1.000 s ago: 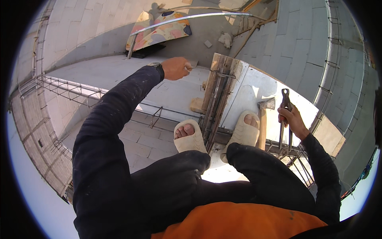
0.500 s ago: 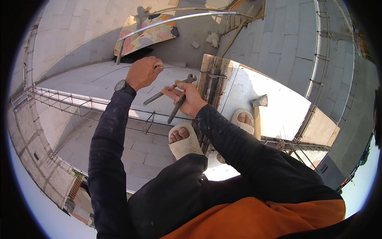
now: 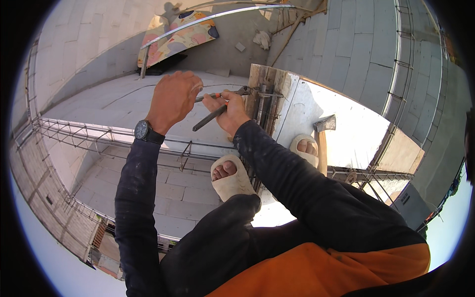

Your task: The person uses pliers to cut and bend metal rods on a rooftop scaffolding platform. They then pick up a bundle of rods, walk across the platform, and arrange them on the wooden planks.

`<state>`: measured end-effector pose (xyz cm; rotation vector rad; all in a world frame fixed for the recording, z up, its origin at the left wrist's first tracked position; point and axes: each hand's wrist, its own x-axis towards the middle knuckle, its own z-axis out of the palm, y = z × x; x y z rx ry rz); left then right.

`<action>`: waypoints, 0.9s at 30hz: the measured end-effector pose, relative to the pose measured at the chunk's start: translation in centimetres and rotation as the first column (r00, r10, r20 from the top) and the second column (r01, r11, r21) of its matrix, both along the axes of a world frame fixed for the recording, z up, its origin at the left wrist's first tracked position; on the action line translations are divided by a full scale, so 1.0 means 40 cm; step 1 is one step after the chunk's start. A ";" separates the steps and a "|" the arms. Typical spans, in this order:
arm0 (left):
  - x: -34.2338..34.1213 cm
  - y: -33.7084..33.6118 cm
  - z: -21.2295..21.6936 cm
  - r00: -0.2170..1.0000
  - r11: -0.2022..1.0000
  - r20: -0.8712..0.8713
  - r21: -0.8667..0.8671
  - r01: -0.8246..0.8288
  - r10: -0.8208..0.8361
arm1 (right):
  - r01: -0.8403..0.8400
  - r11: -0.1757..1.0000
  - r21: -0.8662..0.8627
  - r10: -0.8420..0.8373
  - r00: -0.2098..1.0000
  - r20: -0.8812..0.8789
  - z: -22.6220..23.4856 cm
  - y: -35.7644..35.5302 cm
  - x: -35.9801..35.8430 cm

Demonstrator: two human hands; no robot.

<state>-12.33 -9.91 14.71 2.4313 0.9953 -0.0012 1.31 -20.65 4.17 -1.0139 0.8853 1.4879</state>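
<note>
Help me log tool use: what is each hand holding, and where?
The right hand grips pincers by their handles. The left hand pinches something thin at the fingers; it cannot be told what.

R hand (image 3: 228,110) grips pliers (image 3: 217,113) at rebar (image 3: 262,106); L hand (image 3: 173,99) beside.

One head-worn fisheye view looked steeply down from above the person's own body, so the forearms entered from the lower edge and reached up toward the picture's middle. The left hand (image 3: 173,96) and right hand (image 3: 228,110) sat close to the lens, near centre. Farther below lay the sandalled feet (image 3: 230,175) and block walls (image 3: 341,44), whose straight courses bent toward the round rim.
</note>
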 end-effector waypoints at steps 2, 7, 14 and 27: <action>-0.002 -0.001 0.006 1.000 1.000 -0.003 0.010 0.000 0.000 | 0.047 0.999 0.009 -0.047 0.997 -0.065 -0.016 0.001 0.002; -0.022 -0.001 0.001 0.998 0.999 -0.066 -0.029 -0.023 0.021 | 0.151 0.988 0.032 -0.147 0.983 -0.110 -0.028 0.035 0.002; -0.046 0.010 -0.026 0.984 0.950 -0.114 -0.268 -0.161 0.135 | 0.085 0.987 -0.134 -0.081 0.996 0.030 -0.004 0.084 -0.008; 0.086 0.021 -0.028 0.821 0.829 -0.520 -0.549 -0.108 -0.237 | -0.126 0.952 -0.280 0.163 0.980 0.114 -0.009 0.060 -0.010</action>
